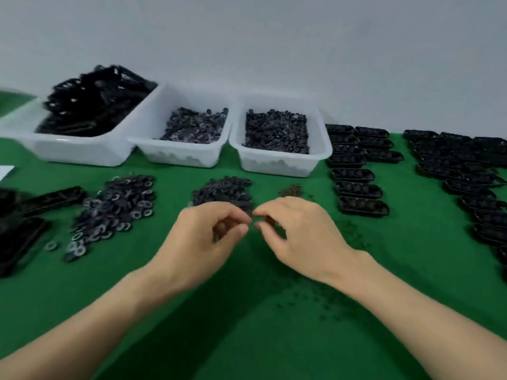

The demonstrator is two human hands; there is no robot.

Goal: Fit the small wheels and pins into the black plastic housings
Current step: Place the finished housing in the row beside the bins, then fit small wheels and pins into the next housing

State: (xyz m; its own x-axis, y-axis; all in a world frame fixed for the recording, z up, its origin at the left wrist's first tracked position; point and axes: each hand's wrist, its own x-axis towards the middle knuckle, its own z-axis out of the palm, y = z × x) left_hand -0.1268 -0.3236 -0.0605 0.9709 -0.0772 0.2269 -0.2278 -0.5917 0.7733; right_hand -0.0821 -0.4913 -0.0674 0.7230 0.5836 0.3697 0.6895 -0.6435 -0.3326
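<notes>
My left hand (pixel 203 239) and my right hand (pixel 299 237) meet over the middle of the green cloth, fingertips almost touching. Both have curled fingers. The left hand holds small black wheels in its curled fingers. The right pinches a small dark part, too blurred to name. Just beyond them lies a pile of black wheels (pixel 222 194), and a small heap of brown pins (pixel 290 189) sits to its right. A bigger pile of wheels with silvery centres (pixel 118 209) is spread on the left. Black housings (pixel 356 174) lie in rows on the right.
Three white tubs stand along the back: one heaped with housings (pixel 82 154), two holding small wheels (pixel 178 157) (pixel 282 165). More housings lie at the left edge (pixel 55 198) and far right (pixel 466 174). Tiny dark bits (pixel 315 297) are scattered on the cloth near my right wrist.
</notes>
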